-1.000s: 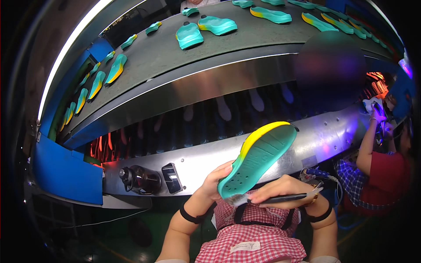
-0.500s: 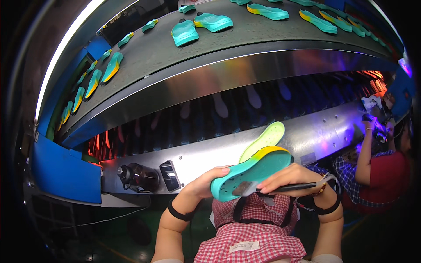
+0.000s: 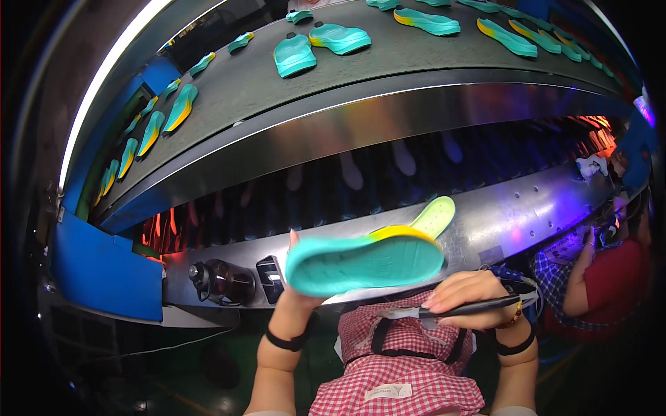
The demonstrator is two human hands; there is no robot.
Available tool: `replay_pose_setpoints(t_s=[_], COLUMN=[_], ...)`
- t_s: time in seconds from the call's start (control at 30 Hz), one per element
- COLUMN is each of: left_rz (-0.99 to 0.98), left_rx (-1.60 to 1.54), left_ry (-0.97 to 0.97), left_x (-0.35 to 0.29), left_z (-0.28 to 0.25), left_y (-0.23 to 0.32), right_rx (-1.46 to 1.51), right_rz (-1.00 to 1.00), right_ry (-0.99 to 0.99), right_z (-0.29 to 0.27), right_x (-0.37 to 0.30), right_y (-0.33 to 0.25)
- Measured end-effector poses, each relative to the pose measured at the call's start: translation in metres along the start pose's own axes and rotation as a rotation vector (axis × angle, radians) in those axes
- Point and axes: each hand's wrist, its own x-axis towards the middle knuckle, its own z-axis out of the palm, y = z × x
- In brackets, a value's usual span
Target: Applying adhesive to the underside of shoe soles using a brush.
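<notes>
My left hand (image 3: pixel 297 300) grips a teal shoe sole (image 3: pixel 364 267) with a yellow edge from behind. The sole is held up and tilted above the metal ledge, one broad face toward me; most of my fingers are hidden behind it. To its right, clear of the sole, my right hand (image 3: pixel 470 292) is closed around the black handle of a brush (image 3: pixel 498 303). Its pale tip points left, in front of my checked apron. Partly covered by the held sole, a lime-green perforated insole (image 3: pixel 436 216) shows just beyond its far edge.
A dark bottle (image 3: pixel 223 281) and a phone (image 3: pixel 270 277) rest on the metal ledge (image 3: pixel 513 208) at left. Behind it runs a dark lower channel with reddish glow. Several teal-yellow soles (image 3: pixel 340 39) lie on the upper conveyor belt (image 3: pixel 243 90). A co-worker (image 3: pixel 614 277) sits at right.
The sole has turned over in my left hand and moved left, so its holes no longer show. The brush has come off the sole and sits lower and to the right.
</notes>
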Motion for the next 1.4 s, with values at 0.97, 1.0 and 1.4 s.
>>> replay_pose_setpoints(t_s=[0.97, 1.0, 1.4], left_rz=[0.419, 0.433, 0.468], left_rx=[0.102, 0.106, 0.145], left_ry=[0.226, 0.255, 0.151], left_x=[0.041, 0.036, 0.032], left_z=[0.015, 0.019, 0.045], left_y=[-0.058, -0.057, -0.045], right_rx=[0.01, 0.054, 0.597], right_rz=[-0.013, 0.034, 0.2], right_ry=[0.05, 0.148, 0.19], right_z=[0.041, 0.036, 0.034], right_x=[0.019, 0.014, -0.002], right_y=[0.009, 0.01, 0.044])
